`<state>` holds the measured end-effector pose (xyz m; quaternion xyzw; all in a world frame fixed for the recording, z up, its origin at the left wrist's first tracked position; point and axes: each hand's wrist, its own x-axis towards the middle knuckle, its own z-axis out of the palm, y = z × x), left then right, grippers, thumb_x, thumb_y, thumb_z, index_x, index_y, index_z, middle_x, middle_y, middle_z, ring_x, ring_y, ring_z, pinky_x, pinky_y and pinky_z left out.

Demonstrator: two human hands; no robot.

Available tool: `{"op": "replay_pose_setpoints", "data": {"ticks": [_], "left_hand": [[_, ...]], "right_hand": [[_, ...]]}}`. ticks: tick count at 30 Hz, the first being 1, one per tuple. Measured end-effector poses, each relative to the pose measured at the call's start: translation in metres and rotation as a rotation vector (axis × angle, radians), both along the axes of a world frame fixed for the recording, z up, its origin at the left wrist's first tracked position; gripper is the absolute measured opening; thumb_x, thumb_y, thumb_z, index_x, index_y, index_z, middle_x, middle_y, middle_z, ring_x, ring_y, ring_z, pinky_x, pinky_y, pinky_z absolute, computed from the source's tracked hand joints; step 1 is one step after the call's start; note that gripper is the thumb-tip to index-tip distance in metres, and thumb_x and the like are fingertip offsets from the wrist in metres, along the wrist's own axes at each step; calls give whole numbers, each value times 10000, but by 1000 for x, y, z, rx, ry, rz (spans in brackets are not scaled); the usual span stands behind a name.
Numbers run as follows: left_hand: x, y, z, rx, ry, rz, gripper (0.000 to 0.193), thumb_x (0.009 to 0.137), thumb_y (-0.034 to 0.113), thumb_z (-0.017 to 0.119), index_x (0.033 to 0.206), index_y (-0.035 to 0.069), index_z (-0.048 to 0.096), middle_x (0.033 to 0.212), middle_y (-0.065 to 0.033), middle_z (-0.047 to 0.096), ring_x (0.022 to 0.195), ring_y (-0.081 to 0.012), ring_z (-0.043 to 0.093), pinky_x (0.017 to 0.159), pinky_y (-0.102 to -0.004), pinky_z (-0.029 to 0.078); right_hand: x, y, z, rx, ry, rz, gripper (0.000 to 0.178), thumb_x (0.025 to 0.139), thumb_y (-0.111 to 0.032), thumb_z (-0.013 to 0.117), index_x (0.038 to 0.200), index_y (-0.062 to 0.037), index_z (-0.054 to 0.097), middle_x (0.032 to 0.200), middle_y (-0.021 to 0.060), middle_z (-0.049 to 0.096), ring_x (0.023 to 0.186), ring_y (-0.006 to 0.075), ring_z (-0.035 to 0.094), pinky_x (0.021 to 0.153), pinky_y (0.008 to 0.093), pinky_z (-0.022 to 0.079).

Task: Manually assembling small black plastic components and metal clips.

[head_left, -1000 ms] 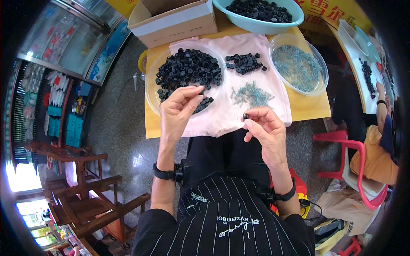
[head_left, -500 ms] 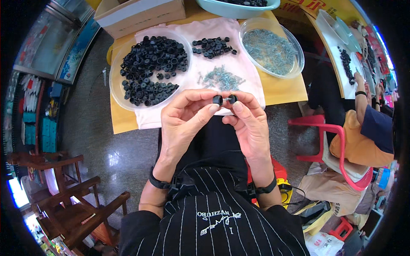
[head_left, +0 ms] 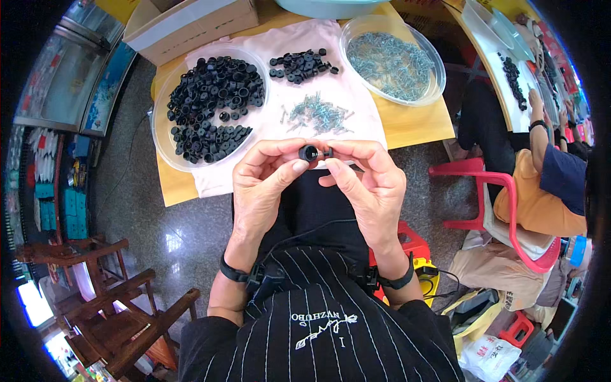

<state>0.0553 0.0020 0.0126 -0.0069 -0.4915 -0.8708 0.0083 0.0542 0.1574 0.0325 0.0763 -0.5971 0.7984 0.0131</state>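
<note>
My left hand is closed in a pinch on a small black plastic cap, its round hollow opening partly facing up. Just beside it, thumb and fingers of my right hand pinch a second small black piece; the fingers cover much of it. Whether the two pieces touch is hard to make out. Beyond the hands, on a pale pink cloth, lie a loose heap of screws and a small pile of black parts. A clear round tub of black caps is at the left.
At the far right of the cloth stands a clear tub with many screws. A cardboard box and a light-blue basin are at the back. Wooden chairs stand left; a person sits on a red plastic chair at right.
Both hands and the table items appear lower or further left as the view shifts. The left cap's opening faces up more, and the screw seen between the two pieces no longer shows clearly.
</note>
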Motion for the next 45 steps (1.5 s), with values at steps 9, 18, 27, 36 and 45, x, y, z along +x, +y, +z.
{"op": "replay_pose_setpoints", "data": {"ticks": [9, 18, 27, 36, 45], "left_hand": [[-4, 0, 7, -224, 179, -39, 246, 821, -111, 636, 1054, -31, 637, 1102, -153, 648, 1022, -174, 624, 899, -288, 515], [-4, -4, 2, -366, 163, -24, 270, 802, -97, 664, 1058, -13, 666, 1116, -141, 648, 1046, -188, 616, 901, -285, 506], [-7, -1, 0, -340, 215, -16, 234, 778, -103, 688, 990, -6, 679, 1095, -161, 647, 1011, -199, 625, 878, -295, 518], [-6, 1, 4, -143, 62, -26, 194, 793, -84, 691, 972, -10, 677, 1096, -150, 643, 985, -170, 629, 877, -275, 519], [-2, 3, -1, -74, -61, -42, 177, 790, -80, 696, 953, -12, 679, 1078, -135, 653, 975, -163, 630, 872, -274, 517]], "right_hand": [[-1, 2, -5, 211, 119, -101, 210, 861, 7, 650, 1067, 42, 631, 1017, 115, 680, 795, 113, 667, 688, 226, 559], [0, 3, -10, 448, 276, -166, 238, 816, 52, 663, 1052, 23, 663, 1015, 171, 680, 899, 210, 676, 749, 295, 544], [-10, 4, -12, 18, 8, -20, 158, 881, -13, 625, 1028, 38, 653, 1008, 133, 641, 815, 130, 653, 669, 236, 560], [-12, 4, -8, 443, 338, -113, 298, 765, 45, 680, 1060, 9, 645, 1029, 135, 630, 799, 160, 660, 657, 249, 564], [-16, 4, -18, 532, 461, -143, 366, 698, 78, 721, 1044, -17, 646, 972, 112, 620, 806, 192, 613, 632, 258, 548]]}}
